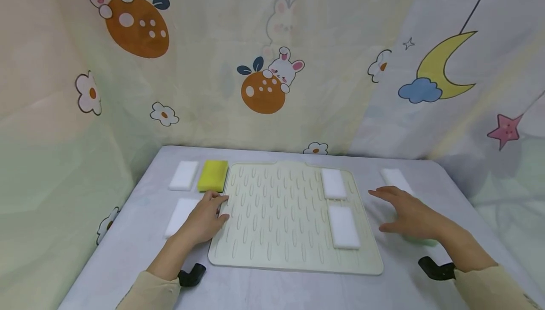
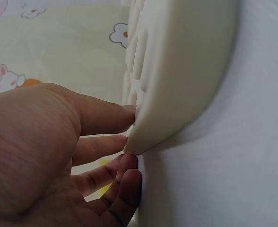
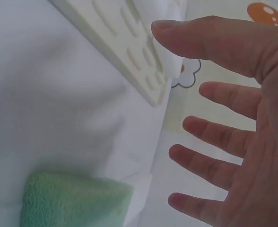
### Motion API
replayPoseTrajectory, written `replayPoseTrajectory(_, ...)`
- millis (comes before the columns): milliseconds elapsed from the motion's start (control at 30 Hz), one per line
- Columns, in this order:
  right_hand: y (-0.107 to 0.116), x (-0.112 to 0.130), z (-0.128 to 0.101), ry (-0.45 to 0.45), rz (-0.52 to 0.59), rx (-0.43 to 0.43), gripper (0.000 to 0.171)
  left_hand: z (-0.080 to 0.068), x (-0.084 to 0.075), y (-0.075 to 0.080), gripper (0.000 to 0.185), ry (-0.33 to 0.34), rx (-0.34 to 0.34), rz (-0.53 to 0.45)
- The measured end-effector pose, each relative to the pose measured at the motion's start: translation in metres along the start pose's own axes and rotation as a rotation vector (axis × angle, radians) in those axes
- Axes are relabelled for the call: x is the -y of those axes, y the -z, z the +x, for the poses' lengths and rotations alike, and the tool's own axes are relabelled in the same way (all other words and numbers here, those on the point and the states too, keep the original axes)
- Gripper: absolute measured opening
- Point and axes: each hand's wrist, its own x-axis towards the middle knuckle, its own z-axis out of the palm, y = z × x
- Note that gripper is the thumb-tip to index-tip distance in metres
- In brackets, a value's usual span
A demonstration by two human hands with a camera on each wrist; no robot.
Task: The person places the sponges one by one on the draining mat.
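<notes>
A cream drying mat (image 1: pixel 281 215) with rows of raised oval ridges lies flat on the table. My left hand (image 1: pixel 202 220) is at its left edge, thumb and index fingertips touching the rim, as the left wrist view shows the mat edge (image 2: pixel 181 80) close up. Two white sponge blocks lie on the mat's right side, an upper white block (image 1: pixel 333 183) and a lower white block (image 1: pixel 344 227). To the right of the mat, my right hand (image 1: pixel 413 215) hovers with fingers spread and holds nothing. A green sponge (image 3: pixel 77 201) sits below it, mostly hidden in the head view.
Left of the mat are a yellow sponge (image 1: pixel 213 175), a white block (image 1: pixel 183 175) and another white block (image 1: pixel 180 215) partly behind my left hand. On the right, a white block (image 1: pixel 396 178) lies beyond my right hand. A printed curtain (image 1: pixel 204 73) encloses the table.
</notes>
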Motion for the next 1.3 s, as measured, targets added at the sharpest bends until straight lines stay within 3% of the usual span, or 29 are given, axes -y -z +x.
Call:
replayPoseTrajectory(267,0.0,-0.018,-0.011,-0.057,0.007,0.01,0.094,0.0,0.0,-0.003,0.054,-0.007,0.005,0.001)
replayPoseTrajectory(733,0.0,-0.05,-0.02,-0.076,0.038,0.03,0.103,0.001,0.001,-0.002,0.053,-0.009,0.001,0.001)
replayPoseTrajectory(1067,0.002,-0.062,-0.023,-0.145,0.028,0.081,0.107,0.001,0.001,0.0,0.053,-0.011,-0.002,0.0)
replayPoseTrajectory(1300,0.0,-0.07,-0.023,-0.143,0.024,0.086,0.11,0.002,0.003,-0.001,0.053,-0.015,-0.003,0.007)
